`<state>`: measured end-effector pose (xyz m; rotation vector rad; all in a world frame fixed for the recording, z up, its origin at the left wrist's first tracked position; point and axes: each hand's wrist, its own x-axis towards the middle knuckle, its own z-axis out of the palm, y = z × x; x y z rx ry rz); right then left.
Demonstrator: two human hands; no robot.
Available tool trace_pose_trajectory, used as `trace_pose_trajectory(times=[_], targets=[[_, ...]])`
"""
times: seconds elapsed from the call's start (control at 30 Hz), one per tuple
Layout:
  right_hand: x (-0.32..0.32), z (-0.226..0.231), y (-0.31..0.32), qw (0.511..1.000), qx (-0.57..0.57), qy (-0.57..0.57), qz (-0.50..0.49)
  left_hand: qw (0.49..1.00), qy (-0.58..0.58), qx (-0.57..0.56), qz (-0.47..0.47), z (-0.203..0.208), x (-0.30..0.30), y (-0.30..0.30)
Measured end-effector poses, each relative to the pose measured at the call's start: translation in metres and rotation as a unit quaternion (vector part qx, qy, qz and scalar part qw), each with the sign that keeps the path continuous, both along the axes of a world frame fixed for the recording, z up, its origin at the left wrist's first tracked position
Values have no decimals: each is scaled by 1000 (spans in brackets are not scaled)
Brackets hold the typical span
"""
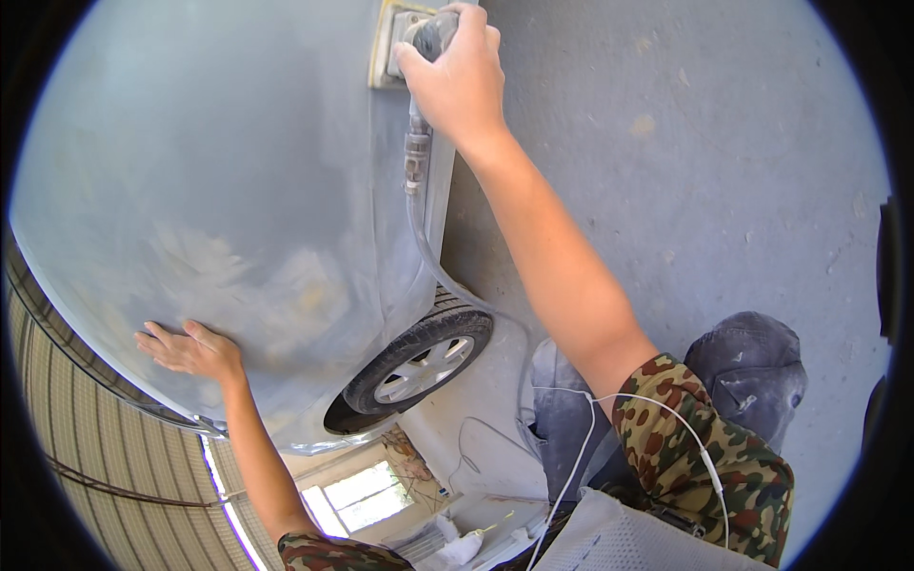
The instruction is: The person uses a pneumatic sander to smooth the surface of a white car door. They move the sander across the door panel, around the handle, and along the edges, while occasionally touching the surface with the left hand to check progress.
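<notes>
With my arm stretched out, my right hand (pixel 466 86) is wrapped round the body of an air sander (pixel 402 46). The sander's square pad sits against the edge of a dusty grey car body panel (pixel 276 143). From the sander a connector (pixel 416 162) and a thin air hose (pixel 424 238) run down towards the wheel. My left hand (pixel 190 350) lies flat on the same panel with its fingers spread and nothing in it. Near that hand the surface carries pale, smeared sanding patches (pixel 309 290).
A car wheel (pixel 419 362) with a silver rim shows below the panel. The air hose continues along the grey floor (pixel 695 190) beside my knees (pixel 747 371). A white cable (pixel 700 447) crosses my camouflage sleeve. A bright window (pixel 357 500) is behind the car.
</notes>
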<state>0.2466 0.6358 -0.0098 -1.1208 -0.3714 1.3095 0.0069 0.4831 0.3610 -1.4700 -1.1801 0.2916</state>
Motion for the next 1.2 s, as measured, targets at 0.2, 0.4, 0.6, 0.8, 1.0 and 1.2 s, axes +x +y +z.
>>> trace_pose_trajectory(times=[0.2,0.4,0.6,0.8,1.0,1.2], targets=[[-35,24,-55,998,-20,24,56,1000,14,3,11,14,-10,-21],[-31,32,-75,996,-29,37,82,999,-9,3,37,11,5,-27],[-1,16,-23,999,0,40,-22,1000,-12,1,26,3,11,-14],[-64,31,-104,998,-42,50,20,999,-25,-15,36,0,-1,-22],[-107,41,-168,992,-54,82,77,988,20,-124,87,-5,-1,-43],[-66,18,-103,999,-13,7,31,971,-60,-103,210,39,-9,-143]])
